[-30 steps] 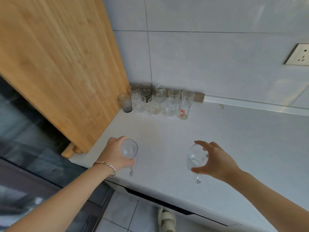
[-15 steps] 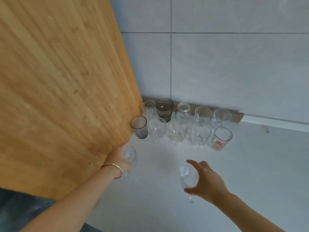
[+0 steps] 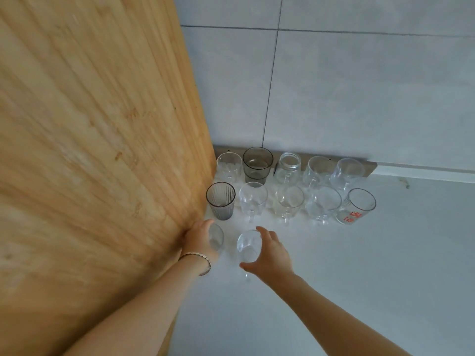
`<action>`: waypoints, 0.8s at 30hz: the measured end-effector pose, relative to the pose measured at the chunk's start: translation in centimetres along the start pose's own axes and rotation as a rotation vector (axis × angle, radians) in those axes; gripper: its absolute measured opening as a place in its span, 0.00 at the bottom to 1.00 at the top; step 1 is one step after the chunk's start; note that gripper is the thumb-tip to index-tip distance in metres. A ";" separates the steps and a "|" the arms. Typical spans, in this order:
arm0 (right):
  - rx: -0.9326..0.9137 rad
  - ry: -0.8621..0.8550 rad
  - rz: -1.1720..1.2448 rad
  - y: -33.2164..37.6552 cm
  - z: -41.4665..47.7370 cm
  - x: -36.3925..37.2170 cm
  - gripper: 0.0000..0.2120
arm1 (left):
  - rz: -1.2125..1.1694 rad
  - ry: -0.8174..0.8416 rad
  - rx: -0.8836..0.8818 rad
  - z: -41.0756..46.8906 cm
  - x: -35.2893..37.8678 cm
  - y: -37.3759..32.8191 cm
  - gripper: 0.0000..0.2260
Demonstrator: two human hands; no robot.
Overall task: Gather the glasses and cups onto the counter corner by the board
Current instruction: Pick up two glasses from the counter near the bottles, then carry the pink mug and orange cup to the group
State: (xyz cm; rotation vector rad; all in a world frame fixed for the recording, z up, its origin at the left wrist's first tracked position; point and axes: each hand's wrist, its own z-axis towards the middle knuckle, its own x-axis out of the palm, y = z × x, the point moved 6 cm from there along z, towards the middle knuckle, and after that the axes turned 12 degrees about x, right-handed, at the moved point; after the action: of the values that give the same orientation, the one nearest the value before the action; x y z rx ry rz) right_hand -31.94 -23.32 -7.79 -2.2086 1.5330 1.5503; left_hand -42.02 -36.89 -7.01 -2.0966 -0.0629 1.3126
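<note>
Left hand (image 3: 198, 240) wraps a clear glass (image 3: 216, 237) close beside the wooden board (image 3: 102, 150), just in front of the ribbed grey tumbler (image 3: 221, 200). Right hand (image 3: 270, 255) grips a second clear glass (image 3: 248, 245) from its right side, just beside the first. Beyond both, 2 rows of 5 glasses (image 3: 290, 186) stand in the table (image 3: 359, 278) corner.

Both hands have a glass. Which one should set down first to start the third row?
Left, probably. The left hand holds its clear glass beside the board, just in front of the ribbed grey tumbler; the right hand sits further out.
</note>
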 end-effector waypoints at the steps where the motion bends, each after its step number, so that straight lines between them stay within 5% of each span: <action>1: 0.009 0.002 -0.013 0.5 0.3 0.5 0.44 | -0.004 -0.005 0.012 0.0 0.0 0.0 0.31; 10: 0.076 0.098 -0.005 -0.3 -0.2 1.9 0.53 | 0.100 -0.009 0.055 -0.1 0.9 1.0 0.34; 15: 0.122 0.252 -0.187 -6.6 -1.8 -0.3 0.30 | 0.356 -0.032 0.094 -1.6 0.3 -2.3 0.37; 20: 0.235 0.224 -0.187 -15.8 -4.3 -5.8 0.23 | 0.310 0.104 0.329 -3.2 4.2 -12.4 0.18; 24: 0.371 0.143 -0.099 -25.2 -8.2 -11.0 0.23 | 0.275 0.310 0.412 -5.3 11.9 -21.6 0.11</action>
State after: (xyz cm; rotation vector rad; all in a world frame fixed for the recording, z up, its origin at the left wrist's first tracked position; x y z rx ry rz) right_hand -8.24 -7.17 -7.36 -2.1762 1.5663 1.0018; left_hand -25.56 -18.22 -2.99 -1.9620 0.5974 1.0238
